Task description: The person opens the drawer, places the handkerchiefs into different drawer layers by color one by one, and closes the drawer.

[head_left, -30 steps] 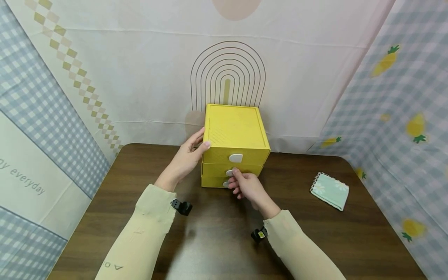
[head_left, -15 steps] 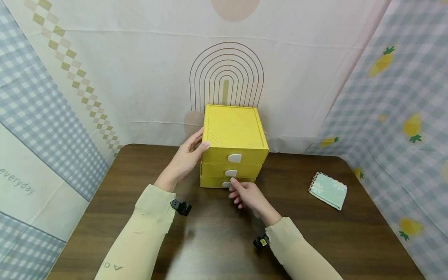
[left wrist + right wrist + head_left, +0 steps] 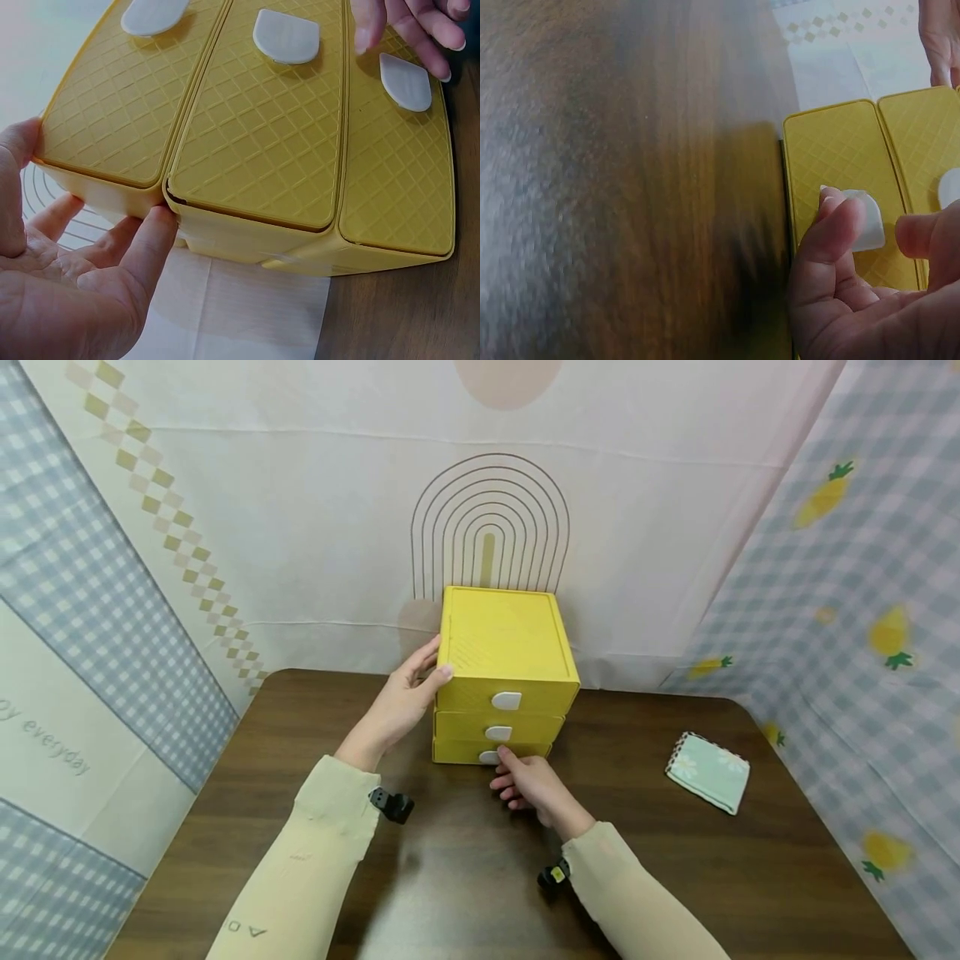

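At the table's (image 3: 247, 777) far edge, midway along and hard against the backdrop, stood the yellow box (image 3: 504, 635) with its 3 drawers. My left hand (image 3: 401, 702) braced its left side: fingers straight along the wall, thumb hooked over the top front corner, gripping nothing, only pressing to steady it. The left wrist view showed the same, my palm (image 3: 67, 300) open beneath the box's edge and fingertips touching it.

My right hand (image 3: 528, 779) was down at the bottom drawer (image 3: 461, 752), fingers curled at its white tab (image 3: 489, 757). From the right wrist view my thumb (image 3: 832, 232) lay over the tab (image 3: 866, 221) and a finger sat just beside it, so I judged it a pinch forming on the tab, though I could not tell whether the hold was firm.

All 3 drawers sat flush and closed, the top tab (image 3: 506, 700) and middle tab (image 3: 498, 733) untouched. So as I read it, little was done: the box was steadied and the bottom tab reached. Pulling that drawer out was all left to do.

Near the right edge lay a folded cloth (image 3: 707, 770), well apart from both hands.
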A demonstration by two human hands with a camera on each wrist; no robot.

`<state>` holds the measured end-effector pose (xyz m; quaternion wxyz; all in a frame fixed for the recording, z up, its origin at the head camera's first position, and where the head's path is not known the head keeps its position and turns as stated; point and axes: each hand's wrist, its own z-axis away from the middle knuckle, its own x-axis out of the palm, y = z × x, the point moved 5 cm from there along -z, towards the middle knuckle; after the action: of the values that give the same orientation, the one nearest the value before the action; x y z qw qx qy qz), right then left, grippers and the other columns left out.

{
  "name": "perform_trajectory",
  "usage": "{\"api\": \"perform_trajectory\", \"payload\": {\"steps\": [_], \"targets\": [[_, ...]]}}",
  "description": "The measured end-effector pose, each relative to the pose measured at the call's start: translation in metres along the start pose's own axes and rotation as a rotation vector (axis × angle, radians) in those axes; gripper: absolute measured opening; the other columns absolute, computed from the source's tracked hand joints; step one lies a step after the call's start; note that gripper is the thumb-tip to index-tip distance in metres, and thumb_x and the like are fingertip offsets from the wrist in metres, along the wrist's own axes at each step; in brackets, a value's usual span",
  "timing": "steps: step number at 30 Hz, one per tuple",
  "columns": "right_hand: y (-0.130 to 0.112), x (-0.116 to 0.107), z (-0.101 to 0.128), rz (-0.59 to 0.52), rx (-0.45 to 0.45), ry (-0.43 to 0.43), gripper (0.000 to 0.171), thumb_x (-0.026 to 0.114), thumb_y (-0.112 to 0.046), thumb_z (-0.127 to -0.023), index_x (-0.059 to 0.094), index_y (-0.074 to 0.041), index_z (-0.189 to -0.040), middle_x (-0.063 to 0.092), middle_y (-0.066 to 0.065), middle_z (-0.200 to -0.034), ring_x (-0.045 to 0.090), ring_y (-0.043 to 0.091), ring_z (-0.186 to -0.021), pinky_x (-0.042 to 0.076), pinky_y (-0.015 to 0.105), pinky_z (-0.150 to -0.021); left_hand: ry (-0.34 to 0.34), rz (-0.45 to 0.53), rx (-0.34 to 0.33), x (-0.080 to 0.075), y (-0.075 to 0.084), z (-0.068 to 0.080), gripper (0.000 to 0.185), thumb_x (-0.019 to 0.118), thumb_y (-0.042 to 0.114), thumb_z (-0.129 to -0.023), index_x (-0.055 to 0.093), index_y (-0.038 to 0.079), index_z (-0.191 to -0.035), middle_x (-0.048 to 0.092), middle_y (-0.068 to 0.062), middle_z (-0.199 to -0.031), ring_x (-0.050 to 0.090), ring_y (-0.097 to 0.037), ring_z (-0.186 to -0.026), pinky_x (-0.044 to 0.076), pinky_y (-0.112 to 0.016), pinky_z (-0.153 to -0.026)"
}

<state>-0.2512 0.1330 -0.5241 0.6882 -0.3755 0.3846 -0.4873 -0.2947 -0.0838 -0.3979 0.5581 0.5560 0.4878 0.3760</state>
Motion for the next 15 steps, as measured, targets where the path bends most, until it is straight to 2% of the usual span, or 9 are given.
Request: {"api": "perform_trajectory", "payload": {"steps": [7, 15], "targets": [[0.0008, 0.0052, -0.0038, -0.03, -0.008, 0.01, 0.053, 0.047, -0.046, -0.1, 0.061, 0.004, -0.112, 0.069, 0.009, -0.087, 0.058, 0.014, -0.063, 0.052, 0.026, -0.055, 0.004, -0.016, 0.025, 0.0014, 0.0034, 0.0008, 0.063, 0.058, 0.047, -0.094, 0.03, 0.039, -0.151, 0.034, 0.0, -0.152, 0.042, -0.023, -0.13, 0.037, -0.047, -0.105], [0.0031, 0.0081, -0.0065, -0.082, -0.018, 0.012, 0.052, 0.049, -0.046, -0.1, 0.059, 0.004, -0.115, 0.068, 0.009, -0.087, 0.058, 0.014, -0.065, 0.052, 0.026, -0.056, 0.008, -0.024, 0.023, -0.001, 0.0033, -0.0002, 0.064, 0.058, 0.048, -0.094, 0.029, 0.039, -0.151, 0.034, -0.001, -0.153, 0.043, -0.024, -0.13, 0.037, -0.047, -0.105]]}}
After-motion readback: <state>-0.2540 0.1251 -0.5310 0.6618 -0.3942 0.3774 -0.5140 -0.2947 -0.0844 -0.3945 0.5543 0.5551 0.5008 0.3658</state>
